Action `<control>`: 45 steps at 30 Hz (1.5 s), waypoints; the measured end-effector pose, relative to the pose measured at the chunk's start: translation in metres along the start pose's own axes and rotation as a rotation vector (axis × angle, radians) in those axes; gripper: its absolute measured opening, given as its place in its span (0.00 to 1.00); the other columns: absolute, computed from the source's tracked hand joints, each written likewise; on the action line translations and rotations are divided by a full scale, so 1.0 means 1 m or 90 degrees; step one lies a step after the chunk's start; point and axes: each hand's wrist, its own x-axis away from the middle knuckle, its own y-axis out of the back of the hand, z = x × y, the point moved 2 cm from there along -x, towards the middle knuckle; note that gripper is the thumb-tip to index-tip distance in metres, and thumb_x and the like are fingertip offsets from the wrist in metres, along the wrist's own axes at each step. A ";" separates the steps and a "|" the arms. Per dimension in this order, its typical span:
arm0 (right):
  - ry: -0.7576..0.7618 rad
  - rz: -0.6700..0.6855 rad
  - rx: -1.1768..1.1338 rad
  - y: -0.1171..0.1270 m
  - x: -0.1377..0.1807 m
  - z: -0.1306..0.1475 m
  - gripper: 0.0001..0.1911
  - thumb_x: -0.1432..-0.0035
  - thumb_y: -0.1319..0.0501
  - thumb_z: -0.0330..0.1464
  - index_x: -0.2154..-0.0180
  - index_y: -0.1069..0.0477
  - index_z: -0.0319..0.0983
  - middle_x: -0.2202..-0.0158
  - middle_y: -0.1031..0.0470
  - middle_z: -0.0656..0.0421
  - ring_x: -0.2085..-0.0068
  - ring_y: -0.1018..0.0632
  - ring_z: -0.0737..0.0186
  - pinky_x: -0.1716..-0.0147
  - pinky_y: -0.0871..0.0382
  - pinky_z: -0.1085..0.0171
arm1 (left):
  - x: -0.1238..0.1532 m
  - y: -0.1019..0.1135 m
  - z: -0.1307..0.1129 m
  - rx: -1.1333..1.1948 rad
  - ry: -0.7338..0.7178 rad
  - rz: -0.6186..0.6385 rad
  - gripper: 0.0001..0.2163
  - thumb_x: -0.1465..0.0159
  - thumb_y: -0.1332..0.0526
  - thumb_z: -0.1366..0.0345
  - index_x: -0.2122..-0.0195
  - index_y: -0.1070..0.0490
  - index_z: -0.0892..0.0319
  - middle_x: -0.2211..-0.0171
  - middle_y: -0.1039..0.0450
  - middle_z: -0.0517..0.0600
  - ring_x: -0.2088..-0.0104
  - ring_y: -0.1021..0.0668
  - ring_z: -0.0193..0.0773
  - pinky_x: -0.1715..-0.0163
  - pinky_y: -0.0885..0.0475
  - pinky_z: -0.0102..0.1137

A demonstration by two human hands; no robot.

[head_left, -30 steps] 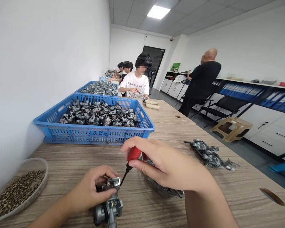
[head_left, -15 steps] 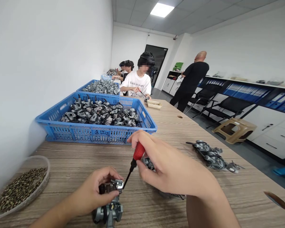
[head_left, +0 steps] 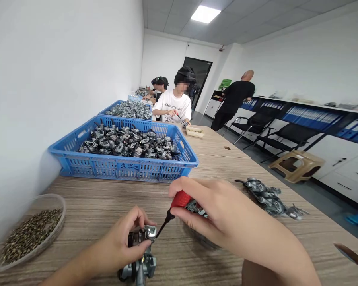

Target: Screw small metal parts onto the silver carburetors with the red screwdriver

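Note:
My left hand [head_left: 122, 240] is closed around the upper part of a grey metal carburetor [head_left: 141, 264] on the table, its thumb and fingers on either side of a shiny fitting. In my right hand [head_left: 217, 214] is a screwdriver with a red handle [head_left: 180, 200]. The dark shaft slants down and left, its tip at the shiny fitting beside my left thumb. Whether the tip sits in a screw is too small to tell. Behind my right hand, more metal parts [head_left: 196, 207] are partly hidden.
A blue crate [head_left: 122, 167] full of carburetors stands ahead, another crate behind it. Left is a clear plastic tub [head_left: 64, 216] of small brass-coloured screws. Several carburetors [head_left: 267, 198] lie to the right, near a table hole [head_left: 350, 254]. A co-worker [head_left: 174, 105] sits farther along the table.
My right hand has dropped lower and slightly right, tilting the screwdriver flatter. My left hand still holds the carburetor. In the background, the standing person in black has turned and leaned toward the cabinets.

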 end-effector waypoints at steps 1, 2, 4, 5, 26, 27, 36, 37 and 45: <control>0.003 -0.008 0.018 -0.001 -0.001 0.000 0.05 0.24 0.37 0.38 0.55 0.28 0.44 0.65 0.18 0.63 0.71 0.23 0.62 0.72 0.40 0.62 | 0.000 0.000 0.000 0.002 -0.005 0.002 0.16 0.35 0.35 0.77 0.59 0.41 0.51 0.52 0.21 0.51 0.44 0.19 0.47 0.45 0.26 0.39; 0.009 -0.017 0.038 -0.002 -0.001 0.000 0.09 0.23 0.38 0.41 0.58 0.28 0.44 0.69 0.19 0.64 0.74 0.26 0.63 0.73 0.43 0.62 | 0.001 -0.001 -0.001 0.004 -0.008 0.004 0.16 0.35 0.35 0.77 0.59 0.41 0.51 0.52 0.22 0.51 0.43 0.20 0.47 0.45 0.26 0.39; 0.009 -0.033 0.077 -0.003 -0.003 0.001 0.15 0.23 0.40 0.44 0.62 0.30 0.44 0.75 0.24 0.65 0.77 0.30 0.64 0.75 0.48 0.61 | 0.001 -0.001 -0.002 0.003 -0.013 0.003 0.16 0.35 0.36 0.77 0.59 0.42 0.50 0.53 0.23 0.50 0.42 0.20 0.47 0.45 0.26 0.39; 0.003 -0.031 0.084 -0.004 -0.003 0.001 0.15 0.23 0.40 0.44 0.63 0.30 0.44 0.75 0.24 0.65 0.77 0.30 0.63 0.75 0.48 0.61 | 0.001 -0.001 -0.003 -0.001 -0.013 0.002 0.16 0.35 0.36 0.77 0.59 0.42 0.50 0.53 0.23 0.50 0.43 0.20 0.47 0.45 0.26 0.39; -0.069 0.012 0.005 -0.003 0.011 0.009 0.13 0.31 0.36 0.32 0.46 0.31 0.44 0.57 0.20 0.59 0.61 0.20 0.57 0.62 0.30 0.60 | 0.000 -0.001 -0.013 0.025 -0.013 0.025 0.15 0.35 0.36 0.77 0.59 0.41 0.51 0.55 0.29 0.48 0.42 0.20 0.48 0.44 0.26 0.39; -0.055 0.025 -0.025 -0.002 0.013 0.011 0.16 0.32 0.37 0.28 0.45 0.32 0.44 0.53 0.20 0.58 0.57 0.20 0.57 0.59 0.28 0.60 | -0.001 -0.001 -0.013 0.028 -0.014 0.026 0.15 0.35 0.36 0.77 0.59 0.41 0.51 0.55 0.30 0.48 0.42 0.20 0.48 0.44 0.26 0.39; 0.034 0.032 -0.010 -0.001 0.002 0.009 0.12 0.21 0.41 0.39 0.61 0.28 0.44 0.70 0.26 0.65 0.71 0.28 0.65 0.72 0.40 0.63 | -0.001 0.000 -0.007 0.002 0.008 0.023 0.15 0.34 0.35 0.75 0.56 0.39 0.52 0.52 0.23 0.50 0.46 0.19 0.45 0.46 0.26 0.38; 0.014 0.024 0.010 -0.002 0.002 0.007 0.13 0.22 0.40 0.41 0.61 0.28 0.44 0.71 0.26 0.65 0.73 0.29 0.65 0.73 0.41 0.62 | -0.001 0.000 -0.006 0.011 0.012 0.027 0.15 0.34 0.35 0.75 0.54 0.39 0.52 0.50 0.22 0.50 0.46 0.19 0.45 0.45 0.26 0.39; -0.011 0.018 -0.050 0.003 0.013 0.008 0.18 0.39 0.31 0.29 0.49 0.32 0.45 0.53 0.21 0.58 0.57 0.20 0.57 0.59 0.27 0.59 | -0.001 0.001 -0.011 -0.043 -0.005 0.035 0.18 0.34 0.35 0.74 0.45 0.28 0.53 0.48 0.23 0.52 0.47 0.20 0.46 0.45 0.27 0.39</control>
